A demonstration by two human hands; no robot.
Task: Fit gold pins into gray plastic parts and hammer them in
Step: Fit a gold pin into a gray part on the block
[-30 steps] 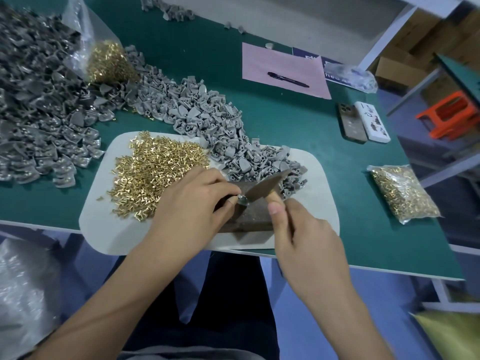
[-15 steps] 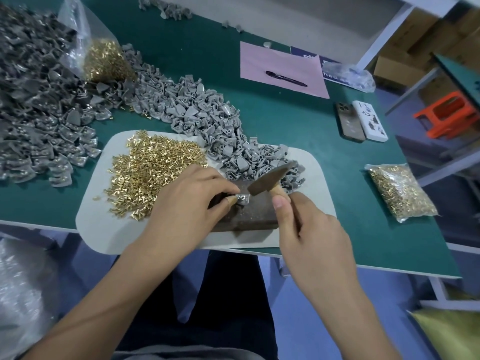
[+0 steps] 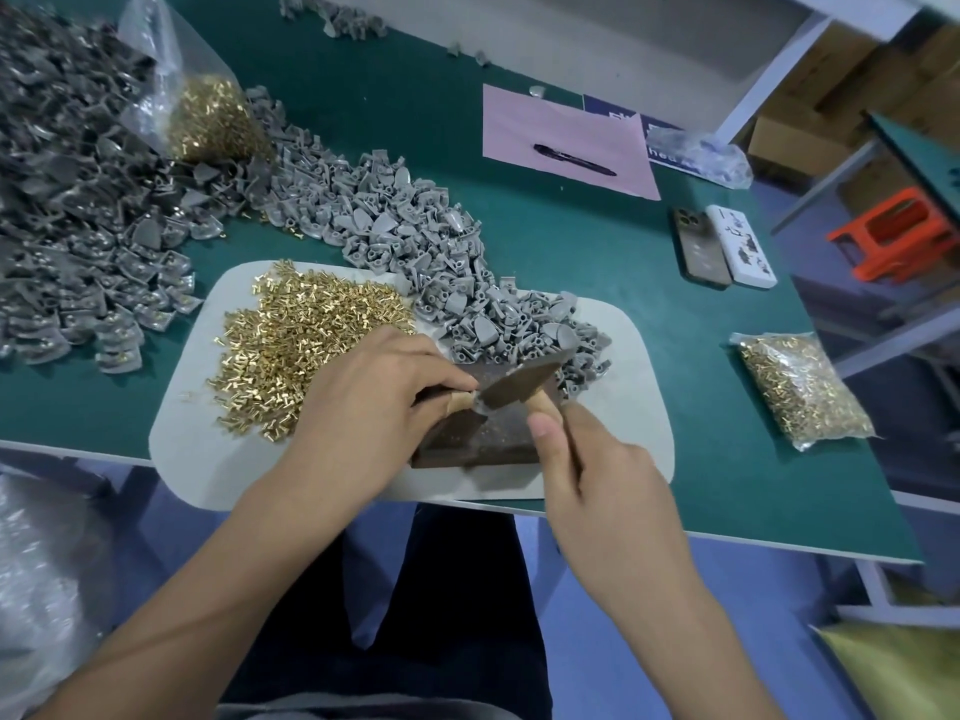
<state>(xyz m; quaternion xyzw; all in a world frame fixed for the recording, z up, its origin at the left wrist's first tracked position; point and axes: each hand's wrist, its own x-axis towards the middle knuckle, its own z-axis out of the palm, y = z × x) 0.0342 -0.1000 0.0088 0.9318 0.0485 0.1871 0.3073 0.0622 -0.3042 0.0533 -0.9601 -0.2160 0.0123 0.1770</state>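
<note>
My left hand (image 3: 374, 402) pinches a small gray plastic part on a dark metal block (image 3: 483, 433) near the table's front edge; the part is almost hidden by my fingertips and the hammer. My right hand (image 3: 597, 480) grips the handle of a small hammer (image 3: 519, 384), whose dark head lies down on the part at my left fingertips. A heap of loose gold pins (image 3: 306, 345) lies on the pale mat (image 3: 208, 459) left of my left hand. Gray plastic parts (image 3: 426, 262) trail from the mat's far side toward the back left.
A large pile of darker gray parts (image 3: 78, 210) fills the left of the green table (image 3: 623, 262), with an open bag of pins (image 3: 208, 122) on it. A sealed pin bag (image 3: 795, 387) lies right. Two phones (image 3: 722, 246) and pink paper with a pen (image 3: 571, 158) lie behind.
The hammer head was raised half a second ago and has come down onto the part at my left fingertips. My left hand has kept its place on the block.
</note>
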